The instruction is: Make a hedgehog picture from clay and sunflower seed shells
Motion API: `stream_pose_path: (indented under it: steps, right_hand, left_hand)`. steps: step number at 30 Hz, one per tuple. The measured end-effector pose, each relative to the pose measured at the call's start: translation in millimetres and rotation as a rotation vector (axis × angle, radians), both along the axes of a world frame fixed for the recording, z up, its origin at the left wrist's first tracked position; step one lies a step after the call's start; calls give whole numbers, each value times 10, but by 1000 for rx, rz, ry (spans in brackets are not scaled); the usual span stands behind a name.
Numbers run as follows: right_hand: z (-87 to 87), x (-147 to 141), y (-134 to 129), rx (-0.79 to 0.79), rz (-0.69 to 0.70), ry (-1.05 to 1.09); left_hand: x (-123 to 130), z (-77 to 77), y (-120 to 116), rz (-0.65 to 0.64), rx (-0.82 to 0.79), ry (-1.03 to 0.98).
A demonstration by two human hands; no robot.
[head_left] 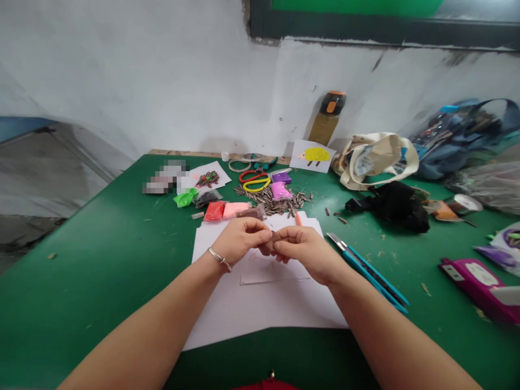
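My left hand (pixel 244 239) and my right hand (pixel 301 246) meet over the white paper (pixel 227 303), fingertips pinching a small brown piece (pixel 268 246) between them. Its exact shape is partly hidden by the fingers. Beneath the hands lies a smaller white sheet (pixel 276 273) with faint lines. Just beyond are packets of red clay (pixel 214 211), pink clay (pixel 235 209) and brown clay (pixel 251 212), and a pile of striped seeds (pixel 278 203). An orange stick-like item (pixel 298 218) lies at the paper's far edge.
Two blue cutters (pixel 374 273) lie right of the paper. Scissors (pixel 257 184) sit behind the packets. A bottle (pixel 327 116), a hedgehog drawing (pixel 312 156), a cream bag (pixel 376 160), a black cloth item (pixel 396 206) and a magenta device (pixel 481 287) stand or lie farther off.
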State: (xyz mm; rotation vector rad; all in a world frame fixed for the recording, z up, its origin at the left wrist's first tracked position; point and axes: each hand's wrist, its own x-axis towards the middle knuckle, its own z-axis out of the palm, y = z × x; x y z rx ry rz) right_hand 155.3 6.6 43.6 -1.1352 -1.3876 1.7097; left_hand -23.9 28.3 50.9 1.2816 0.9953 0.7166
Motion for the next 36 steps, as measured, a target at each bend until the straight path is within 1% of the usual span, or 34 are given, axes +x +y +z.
stream_pose_path:
  steps: [3, 10, 15, 19, 22, 27, 33, 36]
  right_hand:
    - [-16, 7, 4, -50, 26, 10]
    - [-74, -25, 2, -112, -25, 21]
    - [-77, -44, 0, -91, 3, 53]
    - [-70, -40, -6, -104, -4, 75]
    - [-57, -20, -5, -108, 16, 81]
    - [-61, -1, 3, -121, 13, 64]
    - [-90, -46, -6, -114, 20, 81]
    - [-74, -43, -6, -118, 25, 88]
  left_hand:
    - [1, -10, -3, 30, 19, 4]
    - [13, 14, -18, 58, 38, 17]
    - [25, 8, -23, 58, 52, -4]
    - [26, -4, -22, 66, 53, 3]
    - [23, -4, -14, 72, 53, -17]
    - [28, 12, -14, 110, 64, -35]
    - [55, 33, -28, 87, 58, -62]
    - [54, 34, -24, 101, 71, -57]
